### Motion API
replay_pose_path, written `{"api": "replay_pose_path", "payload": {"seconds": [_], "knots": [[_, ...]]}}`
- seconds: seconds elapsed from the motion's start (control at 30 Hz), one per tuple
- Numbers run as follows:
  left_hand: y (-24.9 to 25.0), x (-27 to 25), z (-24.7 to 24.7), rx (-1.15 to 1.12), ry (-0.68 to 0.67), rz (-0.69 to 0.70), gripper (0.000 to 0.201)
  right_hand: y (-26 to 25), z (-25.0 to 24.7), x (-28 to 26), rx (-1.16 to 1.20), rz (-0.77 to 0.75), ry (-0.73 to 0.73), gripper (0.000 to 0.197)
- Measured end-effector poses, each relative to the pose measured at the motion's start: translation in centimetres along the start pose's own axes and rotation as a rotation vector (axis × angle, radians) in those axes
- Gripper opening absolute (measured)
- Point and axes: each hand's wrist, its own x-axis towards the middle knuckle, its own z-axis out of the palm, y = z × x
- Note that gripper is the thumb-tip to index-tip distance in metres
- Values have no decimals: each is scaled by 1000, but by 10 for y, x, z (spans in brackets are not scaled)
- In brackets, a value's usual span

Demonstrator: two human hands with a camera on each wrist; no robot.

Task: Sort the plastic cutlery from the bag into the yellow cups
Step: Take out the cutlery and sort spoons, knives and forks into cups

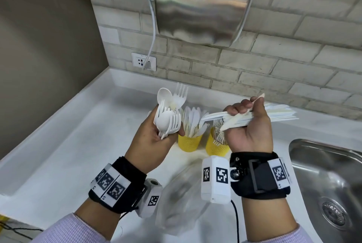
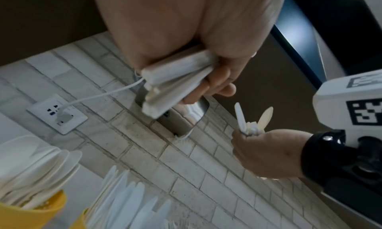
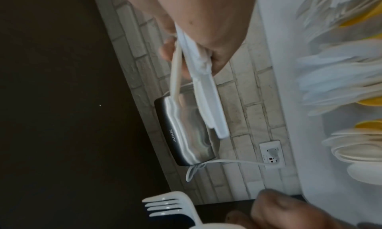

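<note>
Closest to my head camera, both wrists wear black straps with white camera blocks and square printed markers. Just beyond them a crumpled clear plastic bag lies on the white counter. I see my left hand curled round a bunch of white spoons and forks, heads up, raised above the counter. My right hand is clenched on a bundle of white knives held roughly level, handles sticking out to the right; one cream-coloured piece pokes up past the fingers. From the left wrist camera I see the handle ends squeezed between palm and fingers.

Between and behind my hands stand two yellow cups: the left yellow cup is packed with knives, the right yellow cup holds forks. A third yellow cup, filled with spoons, shows in the left wrist camera.

To the right sits a steel sink. On the brick wall hang a steel hand dryer and a socket with its white cable plugged in.
</note>
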Motion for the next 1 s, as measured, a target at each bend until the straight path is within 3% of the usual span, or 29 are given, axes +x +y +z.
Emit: {"api": "replay_pose_path", "payload": {"seconds": [0.17,0.27,0.43,0.63,0.8,0.9,1.0], "knots": [[-2,1,2,-19,-32,4,23,4,3,-4,-58,-14,-20,29],[-3,2,3,-33,-29,17,24,8,11,-14,-167,-163,-106,23],[-3,2,2,-23,-25,54,22,18,29,-40,-652,-429,-287,15],[2,2,4,-52,26,72,34,25,30,-56,-1235,-441,-483,6],[-3,1,-2,55,49,105,42,26,29,-58,-1356,-297,-560,9],[-11,0,-5,135,83,116,39,29,31,-60,-1382,-380,-583,13],[-19,0,-6,151,96,104,39,32,31,-60,-1245,-542,-531,23]]}}
